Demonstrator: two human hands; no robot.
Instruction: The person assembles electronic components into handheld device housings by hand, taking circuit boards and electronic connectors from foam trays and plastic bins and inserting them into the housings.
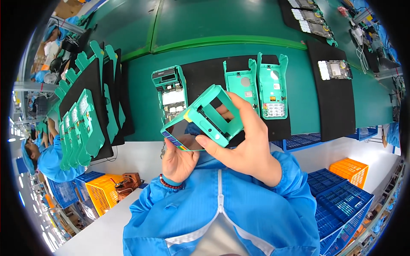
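Observation:
I hold a green handheld card terminal (197, 115) tilted in front of my chest, its dark screen and keypad toward the lower left and its hollow end facing up. My right hand (252, 143) grips the hollow end, with fingers showing through the opening. Against the keypad end, my left hand (177, 164) has its fingers closed, partly hidden by the terminal. Beyond the terminal, an open green terminal housing (173, 96) with white and dark inner parts lies on a black mat (203, 70). To its right are two green casing shells (241, 81), (273, 83).
At left stand black boards (79, 91) bearing several green shells (87, 123). A circuit board (335, 69) rests on another black mat (333, 102) at right. Blue crates (337, 200) and an orange crate (104, 192) stand below. A co-worker (57, 151) is at far left.

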